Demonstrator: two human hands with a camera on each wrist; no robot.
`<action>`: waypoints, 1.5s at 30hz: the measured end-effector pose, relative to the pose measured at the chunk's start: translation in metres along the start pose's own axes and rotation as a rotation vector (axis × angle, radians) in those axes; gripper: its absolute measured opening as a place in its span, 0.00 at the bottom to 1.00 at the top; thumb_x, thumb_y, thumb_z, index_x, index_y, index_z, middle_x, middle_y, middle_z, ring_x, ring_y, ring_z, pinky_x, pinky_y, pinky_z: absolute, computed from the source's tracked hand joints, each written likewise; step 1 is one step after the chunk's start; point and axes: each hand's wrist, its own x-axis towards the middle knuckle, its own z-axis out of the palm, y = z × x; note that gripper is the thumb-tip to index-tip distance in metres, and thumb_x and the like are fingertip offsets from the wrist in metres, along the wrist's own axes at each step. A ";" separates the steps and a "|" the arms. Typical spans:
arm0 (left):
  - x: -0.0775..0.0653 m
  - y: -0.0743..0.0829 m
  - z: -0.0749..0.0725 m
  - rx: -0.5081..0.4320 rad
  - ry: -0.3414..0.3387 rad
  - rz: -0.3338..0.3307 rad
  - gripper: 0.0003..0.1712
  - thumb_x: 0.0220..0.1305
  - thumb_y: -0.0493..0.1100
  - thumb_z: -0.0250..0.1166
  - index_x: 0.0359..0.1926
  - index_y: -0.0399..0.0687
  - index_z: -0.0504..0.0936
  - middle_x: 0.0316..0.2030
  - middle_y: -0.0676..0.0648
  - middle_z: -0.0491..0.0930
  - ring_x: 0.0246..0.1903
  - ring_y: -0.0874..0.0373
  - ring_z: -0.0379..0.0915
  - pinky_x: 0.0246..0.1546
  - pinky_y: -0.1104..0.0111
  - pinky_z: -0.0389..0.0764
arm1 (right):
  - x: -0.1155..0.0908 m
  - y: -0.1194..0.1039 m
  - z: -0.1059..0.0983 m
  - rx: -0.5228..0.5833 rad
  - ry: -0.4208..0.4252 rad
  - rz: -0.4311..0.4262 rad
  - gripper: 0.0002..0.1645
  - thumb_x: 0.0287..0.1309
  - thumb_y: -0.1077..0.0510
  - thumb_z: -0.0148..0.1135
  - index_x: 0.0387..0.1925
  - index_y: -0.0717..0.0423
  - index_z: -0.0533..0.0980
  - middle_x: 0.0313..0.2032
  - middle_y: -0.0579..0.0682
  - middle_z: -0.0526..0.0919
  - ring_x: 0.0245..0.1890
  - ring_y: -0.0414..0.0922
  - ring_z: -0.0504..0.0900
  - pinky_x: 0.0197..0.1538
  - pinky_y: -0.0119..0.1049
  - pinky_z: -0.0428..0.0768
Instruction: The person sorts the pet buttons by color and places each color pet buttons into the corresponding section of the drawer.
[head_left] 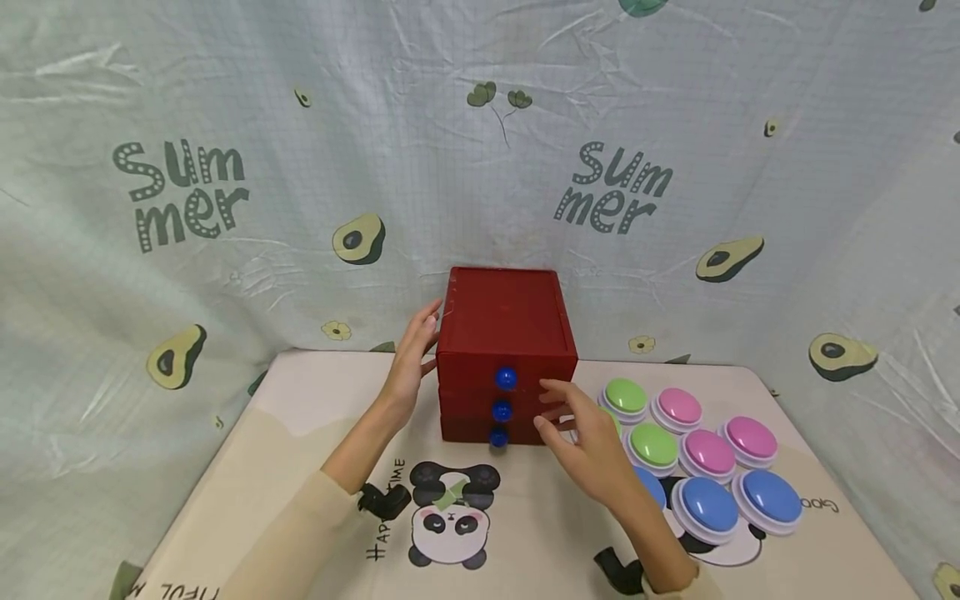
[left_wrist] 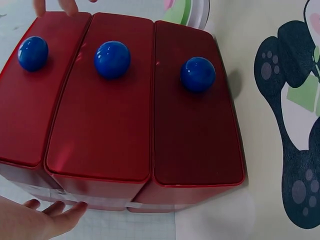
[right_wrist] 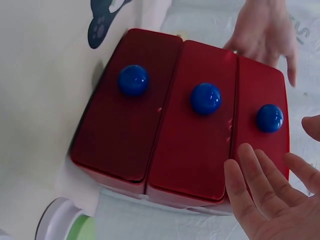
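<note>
A red three-drawer box (head_left: pixel 504 312) with one round blue knob (head_left: pixel 506 378) on each drawer stands at the back of the table, all drawers closed. Beside its left wall is my left hand (head_left: pixel 407 367), fingers extended along that side; the left wrist view has these fingers (left_wrist: pixel 62 215) right at the box's side. In front of the right part of the drawer fronts, my right hand (head_left: pixel 588 442) is held with spread, slightly bent fingers and nothing between them. The right wrist view puts its fingertips (right_wrist: pixel 245 150) close over the top drawer's front, near the knob.
Several round push buttons with white rims stand at the right: green (head_left: pixel 654 445), pink (head_left: pixel 709 452) and blue (head_left: pixel 709 503). A panda print (head_left: pixel 450 533) marks the tabletop in front of the box. A patterned curtain (head_left: pixel 480 183) hangs right behind.
</note>
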 end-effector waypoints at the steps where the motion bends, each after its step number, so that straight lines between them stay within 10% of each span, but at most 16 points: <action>1: 0.001 0.001 0.001 -0.004 -0.005 -0.002 0.34 0.79 0.64 0.42 0.80 0.65 0.55 0.80 0.50 0.53 0.77 0.43 0.52 0.73 0.35 0.56 | 0.001 0.000 0.000 0.004 -0.002 0.003 0.29 0.65 0.59 0.66 0.67 0.54 0.72 0.54 0.52 0.85 0.45 0.41 0.85 0.46 0.43 0.87; 24: 0.029 -0.007 0.006 0.025 -0.037 -0.022 0.30 0.81 0.54 0.46 0.79 0.61 0.61 0.81 0.51 0.52 0.80 0.50 0.46 0.79 0.44 0.45 | 0.018 -0.006 0.011 0.051 -0.035 0.032 0.27 0.66 0.57 0.66 0.65 0.51 0.73 0.51 0.50 0.85 0.43 0.41 0.85 0.45 0.32 0.85; 45: 0.031 -0.003 0.011 0.098 -0.013 0.025 0.22 0.78 0.47 0.48 0.64 0.46 0.77 0.69 0.45 0.68 0.68 0.48 0.60 0.68 0.52 0.59 | 0.029 -0.011 0.016 0.070 -0.074 0.038 0.27 0.68 0.55 0.66 0.66 0.49 0.72 0.50 0.50 0.84 0.42 0.40 0.86 0.45 0.32 0.85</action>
